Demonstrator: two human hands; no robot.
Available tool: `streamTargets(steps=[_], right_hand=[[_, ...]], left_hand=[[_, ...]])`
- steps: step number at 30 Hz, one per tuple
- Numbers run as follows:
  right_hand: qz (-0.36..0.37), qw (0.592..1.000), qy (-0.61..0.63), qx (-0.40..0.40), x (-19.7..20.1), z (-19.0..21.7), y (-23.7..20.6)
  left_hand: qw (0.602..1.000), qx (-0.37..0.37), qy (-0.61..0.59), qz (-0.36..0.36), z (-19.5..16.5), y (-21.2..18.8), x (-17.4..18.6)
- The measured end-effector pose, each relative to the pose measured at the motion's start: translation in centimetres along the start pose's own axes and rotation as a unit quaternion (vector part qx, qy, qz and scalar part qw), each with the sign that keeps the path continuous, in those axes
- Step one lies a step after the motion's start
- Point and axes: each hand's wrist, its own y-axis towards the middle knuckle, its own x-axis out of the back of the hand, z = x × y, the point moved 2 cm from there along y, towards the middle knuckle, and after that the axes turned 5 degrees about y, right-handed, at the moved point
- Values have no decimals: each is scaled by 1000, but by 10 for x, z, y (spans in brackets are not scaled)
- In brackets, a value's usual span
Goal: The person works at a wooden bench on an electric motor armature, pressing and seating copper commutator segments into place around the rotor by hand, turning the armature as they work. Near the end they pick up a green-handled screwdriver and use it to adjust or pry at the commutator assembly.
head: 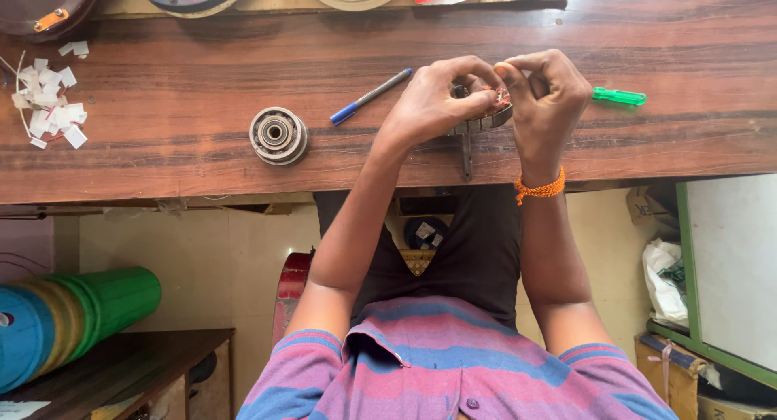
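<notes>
Both hands, left hand (433,100) and right hand (544,92), pinch a small wound motor part (486,116) mid-fitting at the wooden bench (202,169); steady fingertip work seems needed.

Wooden bench (202,157): pen (370,96), metal rotor (278,135), paper scraps (48,100).

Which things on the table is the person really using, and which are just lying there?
In use:
- left hand and right hand, both gripping the round metal part with copper windings

Just lying about:
- metal bearing hub
- blue pen
- green-handled tool
- white paper scraps
</notes>
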Motion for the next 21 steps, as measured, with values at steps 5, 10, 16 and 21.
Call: streamTargets(steps=[5, 10, 16, 21], right_hand=[[50, 998, 7, 25, 10, 11, -15], [84, 996, 37, -5, 15, 33, -47], [80, 992, 61, -77, 1, 30, -74], [78, 990, 60, -101, -2, 11, -102]], left_hand=[[998, -12, -46, 51, 7, -4, 8], [983, -96, -84, 132, 10, -10, 26], [980, -155, -20, 121, 5, -10, 30], [974, -205, 19, 99, -6, -17, 33]])
